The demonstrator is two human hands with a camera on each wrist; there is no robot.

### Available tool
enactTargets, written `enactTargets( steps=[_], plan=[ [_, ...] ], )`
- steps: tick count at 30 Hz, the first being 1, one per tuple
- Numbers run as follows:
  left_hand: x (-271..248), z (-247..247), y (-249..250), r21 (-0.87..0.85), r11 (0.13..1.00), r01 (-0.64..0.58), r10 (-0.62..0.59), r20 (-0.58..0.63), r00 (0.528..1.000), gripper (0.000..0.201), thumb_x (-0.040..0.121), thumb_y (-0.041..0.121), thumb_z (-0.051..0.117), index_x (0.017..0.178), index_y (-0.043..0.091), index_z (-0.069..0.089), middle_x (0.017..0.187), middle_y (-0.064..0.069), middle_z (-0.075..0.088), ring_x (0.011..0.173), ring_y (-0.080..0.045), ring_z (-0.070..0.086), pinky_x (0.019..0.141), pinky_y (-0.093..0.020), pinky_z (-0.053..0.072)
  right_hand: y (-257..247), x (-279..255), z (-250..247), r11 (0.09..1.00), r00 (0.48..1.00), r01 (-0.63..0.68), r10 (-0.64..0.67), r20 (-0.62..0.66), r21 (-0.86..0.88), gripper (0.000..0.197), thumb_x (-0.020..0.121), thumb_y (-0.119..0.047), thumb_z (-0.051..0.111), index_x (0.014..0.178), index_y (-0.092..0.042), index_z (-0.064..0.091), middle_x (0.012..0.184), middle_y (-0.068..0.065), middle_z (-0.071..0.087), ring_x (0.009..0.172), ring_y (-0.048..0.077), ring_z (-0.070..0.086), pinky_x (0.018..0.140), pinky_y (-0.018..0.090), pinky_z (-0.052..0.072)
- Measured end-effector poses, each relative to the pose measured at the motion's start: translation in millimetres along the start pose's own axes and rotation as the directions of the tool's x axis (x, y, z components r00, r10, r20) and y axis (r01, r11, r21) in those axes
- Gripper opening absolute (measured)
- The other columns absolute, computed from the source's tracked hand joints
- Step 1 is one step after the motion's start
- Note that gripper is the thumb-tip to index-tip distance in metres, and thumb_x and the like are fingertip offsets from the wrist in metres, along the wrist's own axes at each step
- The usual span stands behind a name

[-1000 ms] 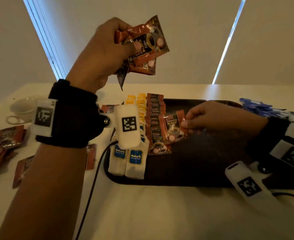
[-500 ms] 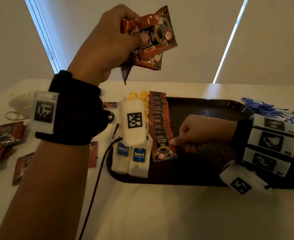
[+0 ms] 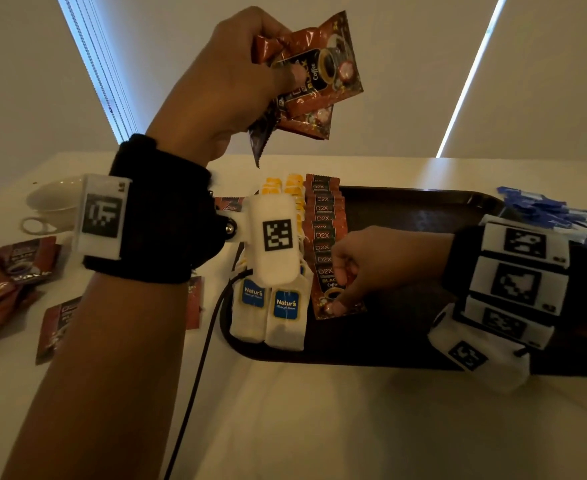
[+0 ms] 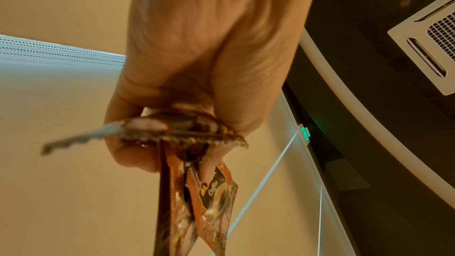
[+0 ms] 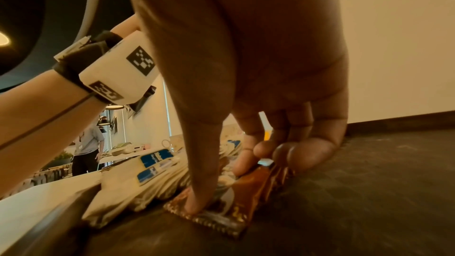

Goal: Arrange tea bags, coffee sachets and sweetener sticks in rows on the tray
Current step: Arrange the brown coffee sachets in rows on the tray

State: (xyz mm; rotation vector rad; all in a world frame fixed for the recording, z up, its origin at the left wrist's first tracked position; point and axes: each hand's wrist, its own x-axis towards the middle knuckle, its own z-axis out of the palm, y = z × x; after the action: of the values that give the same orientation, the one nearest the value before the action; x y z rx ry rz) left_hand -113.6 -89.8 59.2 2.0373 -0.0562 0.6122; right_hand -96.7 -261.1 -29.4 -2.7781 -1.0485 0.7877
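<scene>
Left hand: raised above the table, the left hand [image 3: 226,77] clenches a fanned bunch of glossy red-brown foil coffee sachets [image 3: 314,76], thumb pressed across the front one.
Right hand: the right hand [image 3: 371,263] pins the nearest red-brown sachet [image 3: 333,292] onto the dark rectangular tray [image 3: 423,209], thumb pressing its lower end and forefinger curled onto it.
Rows: overlapped coffee sachets run away from the camera; just beside them, two rows of white paper tea bags with blue labels [image 3: 271,313].
Waiting: blue sweetener sticks [image 3: 541,211] lie off the tray's right end.
Risk: lifting the thumb carelessly could drag the slick sachet askew, skewing the row; a loosened left grip could drop spares onto it.
</scene>
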Motion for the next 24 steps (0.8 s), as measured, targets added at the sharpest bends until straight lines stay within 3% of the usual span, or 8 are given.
enactTargets(
  steps=[3, 7, 11, 14, 17, 19, 22, 24],
  plan=[
    [0.2, 4.2, -1.6, 0.015, 1.000, 0.006, -0.007, 0.027, 1.000, 0.034, 0.091, 0.020, 0.059, 0.123, 0.019, 0.048, 0.116, 0.003, 0.052, 0.093, -0.009, 0.057, 0.071, -0.021, 0.053, -0.2, 4.7, -0.6, 1.000, 1.000, -0.006, 0.005, -0.013, -0.009, 0.042, 0.078, -0.042, 0.069, 0.103, -0.008, 0.063, 0.084, -0.005, 0.057, 0.067, 0.003, 0.047, 0.052, 0.010, 0.034],
    [1.3, 8.1, -3.3, 0.033, 0.999, -0.016, 0.014, 0.073, 0.997, 0.023, 0.091, 0.019, 0.060, 0.110, 0.022, 0.048, 0.115, 0.001, 0.052, 0.095, -0.009, 0.057, 0.072, -0.023, 0.053, 0.2, 10.7, -2.5, 1.000, 1.000, -0.004, 0.003, -0.017, -0.027, 0.044, 0.078, -0.042, 0.069, 0.104, -0.006, 0.063, 0.080, -0.004, 0.056, 0.068, 0.004, 0.048, 0.054, 0.011, 0.036],
    [1.8, 12.3, -4.9, 0.038, 0.998, -0.044, 0.039, 0.139, 0.990, 0.022, 0.089, 0.018, 0.062, 0.107, 0.021, 0.050, 0.108, 0.001, 0.056, 0.098, -0.012, 0.060, 0.073, -0.024, 0.053, 1.4, 10.9, -3.3, 1.000, 1.000, -0.014, 0.013, -0.022, -0.016, 0.049, 0.078, -0.042, 0.070, 0.106, -0.002, 0.062, 0.088, 0.004, 0.058, 0.072, 0.011, 0.049, 0.055, 0.015, 0.036],
    [1.8, 13.5, -4.6, 0.046, 0.998, -0.051, 0.041, 0.205, 0.978, 0.022, 0.088, 0.017, 0.063, 0.107, 0.020, 0.052, 0.098, 0.006, 0.057, 0.094, -0.011, 0.061, 0.071, -0.021, 0.052, 1.4, 2.9, -7.7, 1.000, 0.999, -0.004, 0.005, -0.054, 0.018, 0.042, 0.079, -0.040, 0.070, 0.104, -0.008, 0.061, 0.087, -0.002, 0.058, 0.067, 0.004, 0.047, 0.054, 0.013, 0.036],
    [0.9, 13.0, -6.5, 0.071, 0.996, -0.060, 0.037, 0.282, 0.959, 0.022, 0.088, 0.016, 0.064, 0.106, 0.019, 0.053, 0.095, 0.007, 0.057, 0.085, -0.007, 0.061, 0.062, -0.012, 0.051, 2.9, -14.1, -18.5, 0.995, 0.979, 0.020, 0.000, -0.203, 0.099, 0.027, 0.079, -0.041, 0.068, 0.089, -0.019, 0.055, 0.077, -0.009, 0.053, 0.065, 0.002, 0.047, 0.056, 0.015, 0.034],
    [0.4, 12.2, -8.5, 0.090, 0.995, -0.047, 0.015, 0.328, 0.945, 0.021, 0.087, 0.015, 0.064, 0.105, 0.020, 0.053, 0.093, 0.008, 0.058, 0.081, -0.005, 0.060, 0.058, -0.009, 0.050, 5.5, -24.9, -27.6, 0.988, 0.911, 0.022, 0.043, -0.410, 0.153, 0.025, 0.080, -0.043, 0.067, 0.081, -0.022, 0.054, 0.074, -0.010, 0.051, 0.064, 0.001, 0.047, 0.057, 0.016, 0.036],
    [0.3, 11.5, -12.2, 0.137, 0.989, -0.047, -0.011, 0.397, 0.918, 0.020, 0.087, 0.013, 0.065, 0.104, 0.019, 0.055, 0.093, 0.006, 0.060, 0.082, -0.006, 0.061, 0.062, -0.013, 0.051, 9.9, -38.0, -37.1, 0.974, 0.676, 0.049, 0.130, -0.725, 0.221, 0.028, 0.082, -0.044, 0.065, 0.088, -0.020, 0.051, 0.076, -0.011, 0.048, 0.065, 0.001, 0.046, 0.057, 0.016, 0.035],
    [-0.1, 11.2, -14.2, 0.156, 0.987, -0.041, -0.030, 0.430, 0.902, 0.020, 0.086, 0.012, 0.066, 0.102, 0.017, 0.057, 0.091, 0.004, 0.061, 0.083, -0.009, 0.062, 0.066, -0.017, 0.052, 10.2, -45.5, -41.3, 0.964, 0.530, 0.117, 0.142, -0.836, 0.238, 0.031, 0.084, -0.045, 0.063, 0.096, -0.022, 0.046, 0.077, -0.010, 0.051, 0.065, 0.002, 0.048, 0.056, 0.018, 0.036]
  ],
)
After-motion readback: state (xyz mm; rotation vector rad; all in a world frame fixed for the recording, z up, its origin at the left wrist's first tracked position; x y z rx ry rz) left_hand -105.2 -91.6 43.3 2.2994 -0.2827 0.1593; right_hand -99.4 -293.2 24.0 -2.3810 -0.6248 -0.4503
